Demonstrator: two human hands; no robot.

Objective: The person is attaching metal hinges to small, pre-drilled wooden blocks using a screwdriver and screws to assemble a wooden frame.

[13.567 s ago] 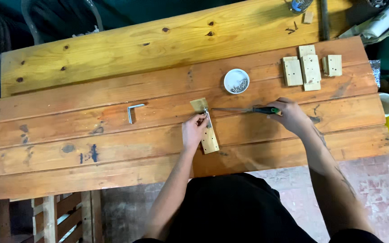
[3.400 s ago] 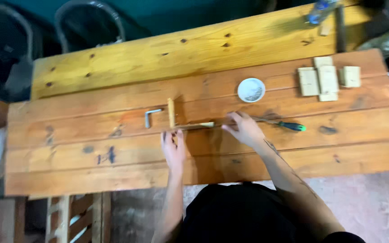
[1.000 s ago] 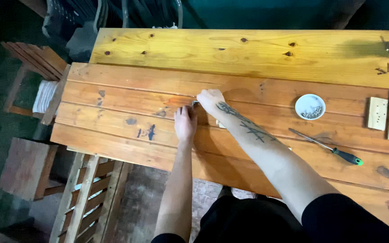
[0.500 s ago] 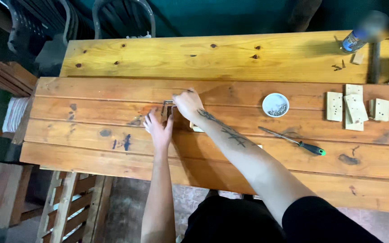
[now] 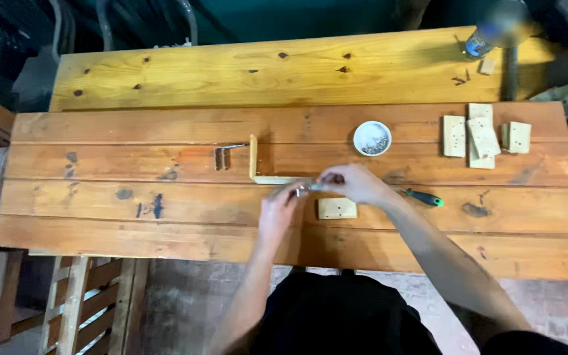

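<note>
Wooden planks, knotted and stained, formed the bench (image 5: 165,223) below the camera, a paler yellow board (image 5: 264,72) running along its far edge. At the centre, the left hand (image 5: 279,212) and right hand (image 5: 356,184) met over a small metal bracket (image 5: 305,189), fingers pinched on it; motion blur hid the exact grip. Touching the bracket's left end lay an L-shaped frame (image 5: 258,172) of two thin pale wood strips, one strip upright on its edge. Just below the right hand sat one small rectangular block (image 5: 336,208) of light wood. Behind that hand a screwdriver (image 5: 423,197) with a green-and-black handle lay flat. A second bent metal bracket (image 5: 225,155) rested left of the frame. Beyond the hands stood one round white cup (image 5: 372,138) holding small screws. Far right, four pale blocks (image 5: 481,135) with drilled holes lay clustered, two overlapping. A blurred bottle (image 5: 484,39) stood at the far right corner.
</note>
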